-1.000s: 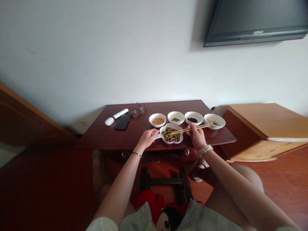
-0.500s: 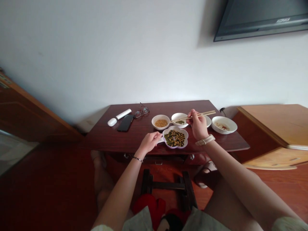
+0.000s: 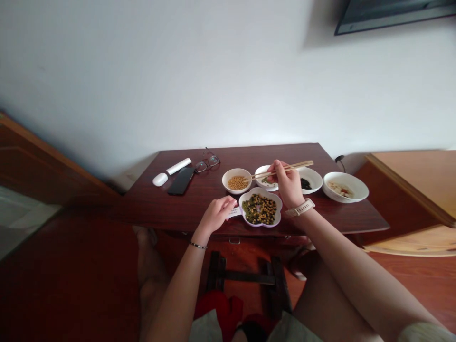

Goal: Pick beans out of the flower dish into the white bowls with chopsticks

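My chopsticks (image 3: 285, 168) are pale wood, my watch (image 3: 299, 207) cream, my bracelet (image 3: 197, 245) dark. The dish (image 3: 261, 224) is white with a lilac rim, heaped with green and yellow beans (image 3: 259, 209). One white bowl (image 3: 230, 186) shows yellow beans, another (image 3: 315, 178) black ones. The table (image 3: 149, 209) is dark reddish brown, the phone (image 3: 181, 181) black, the wall (image 3: 142, 71) white.

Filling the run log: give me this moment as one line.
right hand: chopsticks over small white bowl | left hand: on flower-shaped dish handle
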The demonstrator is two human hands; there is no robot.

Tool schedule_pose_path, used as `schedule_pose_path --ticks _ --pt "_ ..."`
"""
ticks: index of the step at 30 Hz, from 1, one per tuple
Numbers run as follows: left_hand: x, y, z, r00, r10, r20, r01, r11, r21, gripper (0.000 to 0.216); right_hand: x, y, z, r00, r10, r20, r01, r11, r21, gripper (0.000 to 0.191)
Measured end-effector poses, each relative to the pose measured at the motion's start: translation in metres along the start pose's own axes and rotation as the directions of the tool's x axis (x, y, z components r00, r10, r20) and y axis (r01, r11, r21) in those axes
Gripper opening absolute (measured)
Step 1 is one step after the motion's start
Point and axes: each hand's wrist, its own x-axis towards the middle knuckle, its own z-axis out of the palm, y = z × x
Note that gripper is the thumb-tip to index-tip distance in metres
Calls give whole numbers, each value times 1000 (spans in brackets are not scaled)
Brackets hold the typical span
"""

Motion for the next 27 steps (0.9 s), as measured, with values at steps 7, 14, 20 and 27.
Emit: schedule_pose_path --ticks 7,14,20,27 --pt "1 0 0 1000 -12 -19 12 1000 -27 53 5 -10 -18 998 53 13 -54 993 102 57" --pt "4 -3 1 999 -14 -30 12 999 -38 53 -6 -19 -38 966 204 158 -208 978 6 64" --pt "4 1 1 999 -14 -43 12 999 -46 55 -16 -18 -42 928 302 219 -275 950 -145 70" --pt "3 1 1 999 -12 -53 9 999 -52 56 -23 -12 -44 918 307 251 -259 944 -206 71"
